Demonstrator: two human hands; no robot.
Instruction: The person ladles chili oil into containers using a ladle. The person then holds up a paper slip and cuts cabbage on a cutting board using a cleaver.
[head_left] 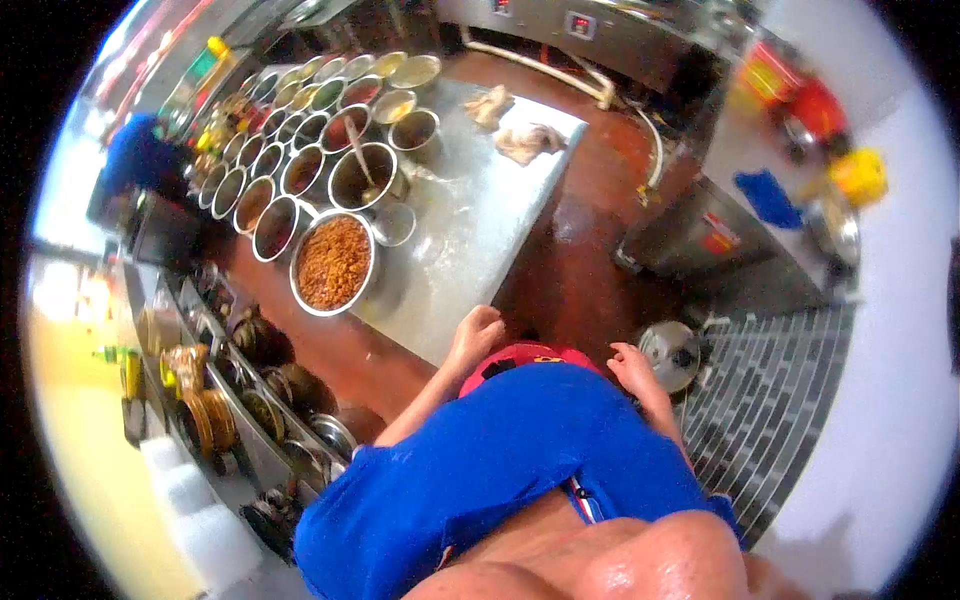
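My left hand (480,332) hangs beside the near edge of the steel table (455,270), fingers curled in, and nothing shows in it. My right hand (633,368) is lower on the right, fingers loosely apart and holding nothing that I can see. Nearest to it is a round metal pot or lid (670,355). On the table's near end stands a metal pot filled with reddish-brown crumbly food (334,262). Behind it is a deep pot (362,178) with a long-handled utensil (357,150) leaning in it.
Several rows of metal containers (303,170) cover the table's left side. Crumpled cloths (527,143) lie at its far right corner. Shelves with pans (290,385) line the left. A steel cabinet (690,235) stands right, a blue cloth (768,198) on top. A person in blue (145,155) is far left.
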